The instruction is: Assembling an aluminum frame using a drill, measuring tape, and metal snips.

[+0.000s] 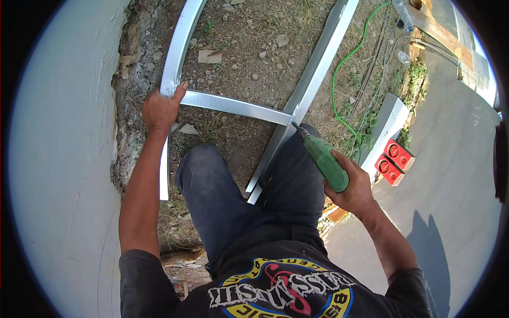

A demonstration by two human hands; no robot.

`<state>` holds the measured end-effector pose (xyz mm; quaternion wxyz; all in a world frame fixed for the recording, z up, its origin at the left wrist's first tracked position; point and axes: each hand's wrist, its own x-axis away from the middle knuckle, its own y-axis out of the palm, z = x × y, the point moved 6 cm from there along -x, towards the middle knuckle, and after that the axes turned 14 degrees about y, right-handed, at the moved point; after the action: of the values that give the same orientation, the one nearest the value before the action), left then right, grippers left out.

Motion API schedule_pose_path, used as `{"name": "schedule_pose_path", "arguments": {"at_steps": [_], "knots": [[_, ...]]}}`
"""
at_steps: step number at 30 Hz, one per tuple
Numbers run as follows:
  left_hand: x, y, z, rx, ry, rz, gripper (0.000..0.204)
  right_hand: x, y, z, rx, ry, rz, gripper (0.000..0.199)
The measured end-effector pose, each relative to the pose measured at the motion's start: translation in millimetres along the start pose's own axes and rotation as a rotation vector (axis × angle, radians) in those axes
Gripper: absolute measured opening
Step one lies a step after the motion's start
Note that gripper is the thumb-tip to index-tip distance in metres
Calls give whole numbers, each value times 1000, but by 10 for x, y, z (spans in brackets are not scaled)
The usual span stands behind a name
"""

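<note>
Left hand [161, 110] closed round a long silvery metal channel [177, 53] on the left, thumb by the left end of a short silvery metal crosspiece [233, 105]. Crosspiece spans btwn it & a second long silvery metal channel [323, 63], right side, near end btwn the dark-trousered legs [212, 180]. Right hand [352, 185] wrapped round a green-bodied power drill [323, 159], tip aimed far-left at crosspiece's right joint; can't tell if touching. Thin bright-green cable [334, 90] curves over dry dirt ground [238, 58], right of frame. Farther right: pale metal profile [391, 119] w/ 2 red blocks [394, 161] near its near end.
</note>
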<state>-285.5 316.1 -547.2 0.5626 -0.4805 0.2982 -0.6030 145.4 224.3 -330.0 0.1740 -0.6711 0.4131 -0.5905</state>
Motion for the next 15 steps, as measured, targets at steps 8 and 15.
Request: {"name": "schedule_pose_path", "arguments": {"at_steps": [8, 15], "knots": [[15, -46, 47, -4, -34, -36, 71, -94, -57, -16, 147, -20, -12, 73], [39, -188, 106, 32, -112, -84, 76, -44, -85, -105, 184, 64, -20, 67]]}}
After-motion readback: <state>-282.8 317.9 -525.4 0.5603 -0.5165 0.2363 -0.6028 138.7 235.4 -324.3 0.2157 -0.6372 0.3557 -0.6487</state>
